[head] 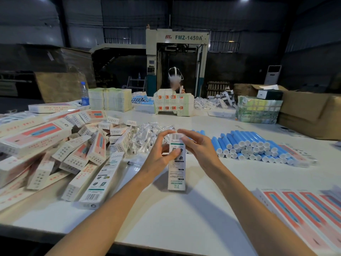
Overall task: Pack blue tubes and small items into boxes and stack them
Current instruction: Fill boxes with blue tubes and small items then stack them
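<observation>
A long white box [176, 173] stands on end on the white table [175, 215], its barcoded top end up. My left hand [160, 154] grips its upper left side, thumb across the printed face. My right hand [198, 146] holds the top end from the right, fingertips on the barcode flap. A stack of blue tubes [247, 146] with white caps lies to the right. Behind the box sits a heap of small clear-bagged items [147, 135]. Packed boxes [60, 150] are piled loosely at the left.
Flat pink-and-white cartons [302, 211] lie in a row at the near right. Across the table a person [175, 80] works behind stacked cartons [173, 104]. A water bottle [84, 94], bundled flat stock [109, 98], green bundles [258, 111] and a large cardboard box [310, 111] line the far side.
</observation>
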A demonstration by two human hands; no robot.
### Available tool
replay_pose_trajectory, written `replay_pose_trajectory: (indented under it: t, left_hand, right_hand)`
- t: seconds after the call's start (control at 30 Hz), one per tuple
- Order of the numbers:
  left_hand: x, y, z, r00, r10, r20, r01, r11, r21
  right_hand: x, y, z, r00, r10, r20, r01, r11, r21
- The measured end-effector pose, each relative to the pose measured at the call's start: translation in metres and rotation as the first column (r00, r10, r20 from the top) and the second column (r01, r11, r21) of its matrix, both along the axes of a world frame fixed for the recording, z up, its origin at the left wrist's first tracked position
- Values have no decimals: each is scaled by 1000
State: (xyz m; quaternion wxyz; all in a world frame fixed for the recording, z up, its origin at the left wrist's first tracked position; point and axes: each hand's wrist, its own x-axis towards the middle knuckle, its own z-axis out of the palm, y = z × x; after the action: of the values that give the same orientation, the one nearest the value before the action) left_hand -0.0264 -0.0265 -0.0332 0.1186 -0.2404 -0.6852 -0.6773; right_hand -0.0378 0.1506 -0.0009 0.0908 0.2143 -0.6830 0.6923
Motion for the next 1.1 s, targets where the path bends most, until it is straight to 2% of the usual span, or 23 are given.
replay_pose_trajectory:
  t: [0.1,0.2,0.3,0.37,0.47,0.5,0.57,0.63,0.7,0.77,0.87,1.0,1.1]
  left_hand:
    - [0,1,1,999,1,35,-2,1000,17]
    - [0,5,2,999,-4,46,3,1000,29]
    - [4,11,5,997,-38,72,31,994,100]
    - [8,18,10,996,-64,63,55,990,132]
    - [17,34,19,996,-86,17,84,993,84]
    - [20,42,22,996,-84,-2,84,995,61]
    - [25,57,27,997,-62,-41,62,998,2]
    - [28,72,28,996,-49,-79,41,994,-100]
    - [29,82,21,993,-68,-101,46,977,-208]
    - [30,88,11,989,-94,-115,59,959,-278]
    - [29,90,3,986,-104,-128,51,931,-361]
    - [27,92,3,983,-122,-139,52,903,-426]
    - [28,92,6,984,-130,-121,63,892,-448]
  right_hand:
    - [5,-2,1,987,78,138,-71,996,-53]
    - [17,2,-1,961,111,255,-122,992,26]
    - [33,13,-5,935,200,294,-226,973,55]
    - [45,25,-2,938,222,268,-252,964,84]
    - [64,44,7,972,168,165,-193,969,151]
    - [70,50,11,986,118,117,-139,973,186]
    - [82,68,22,997,-79,-19,81,948,307]
    - [93,93,30,937,-289,-194,347,825,446]
    - [104,126,31,834,-434,-342,551,607,573]
    - [116,167,28,747,-517,-418,631,351,692]
    - [132,220,16,665,-633,-397,589,116,800]
    - [148,258,-2,591,-724,-355,467,-52,883]
    - [152,260,-12,556,-718,-419,389,-220,894]
